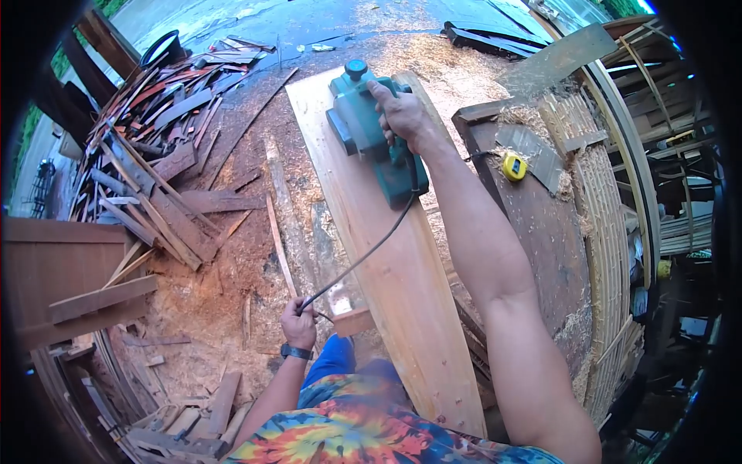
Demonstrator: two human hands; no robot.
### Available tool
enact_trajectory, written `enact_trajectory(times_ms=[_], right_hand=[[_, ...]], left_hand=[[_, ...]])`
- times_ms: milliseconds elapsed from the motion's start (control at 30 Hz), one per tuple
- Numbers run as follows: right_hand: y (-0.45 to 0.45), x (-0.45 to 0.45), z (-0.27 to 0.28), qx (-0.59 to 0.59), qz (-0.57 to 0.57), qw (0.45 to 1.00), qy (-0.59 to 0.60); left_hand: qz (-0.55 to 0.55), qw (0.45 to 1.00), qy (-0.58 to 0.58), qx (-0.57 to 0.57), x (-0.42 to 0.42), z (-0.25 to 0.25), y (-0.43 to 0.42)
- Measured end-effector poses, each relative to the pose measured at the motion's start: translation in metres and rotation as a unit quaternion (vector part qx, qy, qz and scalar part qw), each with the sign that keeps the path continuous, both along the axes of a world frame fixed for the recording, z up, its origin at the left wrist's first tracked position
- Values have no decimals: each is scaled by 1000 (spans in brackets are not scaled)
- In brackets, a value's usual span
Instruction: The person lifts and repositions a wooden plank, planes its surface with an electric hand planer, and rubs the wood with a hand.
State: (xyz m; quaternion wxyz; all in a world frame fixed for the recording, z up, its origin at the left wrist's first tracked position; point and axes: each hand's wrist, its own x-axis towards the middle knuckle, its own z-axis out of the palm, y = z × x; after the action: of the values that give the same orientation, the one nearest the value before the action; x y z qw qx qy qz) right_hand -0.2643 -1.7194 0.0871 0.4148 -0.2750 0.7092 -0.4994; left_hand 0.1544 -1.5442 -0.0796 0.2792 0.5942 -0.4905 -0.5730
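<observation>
A green power planer (367, 124) rests on the upper part of a long, pale wooden board (402, 286). My right hand (402, 116) is wrapped round the planer's rear handle, with the arm stretched forward. From the planer a dark power cord (363, 257) runs down and left across the board's edge. My left hand (298, 323), with a dark watch on the wrist, is closed on this cord to the left of the board. A round dark green knob (356, 68) stands at the planer's far end.
Scrap wood (166, 131) is piled at the upper left. To the right, a yellow tape measure (514, 166) lies on a brown work surface (541, 232) beside stacked strips (599, 224). Shavings cover the ground. A small wood block (353, 321) sits left of the board.
</observation>
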Motion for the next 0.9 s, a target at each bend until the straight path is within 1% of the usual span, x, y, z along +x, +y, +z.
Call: enact_trajectory(times_ms=[67, 167, 233, 300, 367, 433, 467, 500, 567, 633, 667, 767, 833, 900], right_hand=[[-23, -7, 1, 11, 8, 1000, 2], [-60, -17, 4, -8, 5, 1000, 9], [-86, -24, 1, -29, -5, 999, 14], [-112, -33, -2, -44, 6, 997, 60], [-135, -42, -4, -77, 15, 993, 85], [-161, -59, -11, -60, 15, 994, 92], [-169, -64, -15, -52, 17, 994, 96], [-174, -68, -21, -80, 16, 994, 75], [-162, -65, -26, -111, 34, 992, 56], [-143, -60, -23, -145, 41, 988, 23], [-122, -51, -22, -157, 38, 987, 19], [-37, -22, -14, -190, 40, 981, 18], [30, 2, -9, -202, 37, 977, 51], [105, 35, -1, -212, 8, 976, 38]], left_hand=[[-1, 1000, 4, -5, -10, 3, -13], [-13, 999, -10, 32, -20, 14, -31], [-16, 999, 19, 30, -25, 12, -39], [-20, 998, 46, 40, -34, 17, -44], [-56, 996, 58, 26, -42, 20, -48], [-101, 992, 74, 10, -48, 25, -46], [-118, 991, 58, 3, -50, 26, -44], [-134, 990, 42, -5, -50, 27, -41], [-153, 988, 24, -7, -44, 29, -32], [-141, 990, 2, -6, -31, 33, -23], [-138, 990, -11, -4, -20, 36, -16], [-137, 985, -94, -55, 16, 38, 7], [-218, 958, -178, -46, 50, 27, 24], [-283, 926, -245, -37, 79, 14, 42]])
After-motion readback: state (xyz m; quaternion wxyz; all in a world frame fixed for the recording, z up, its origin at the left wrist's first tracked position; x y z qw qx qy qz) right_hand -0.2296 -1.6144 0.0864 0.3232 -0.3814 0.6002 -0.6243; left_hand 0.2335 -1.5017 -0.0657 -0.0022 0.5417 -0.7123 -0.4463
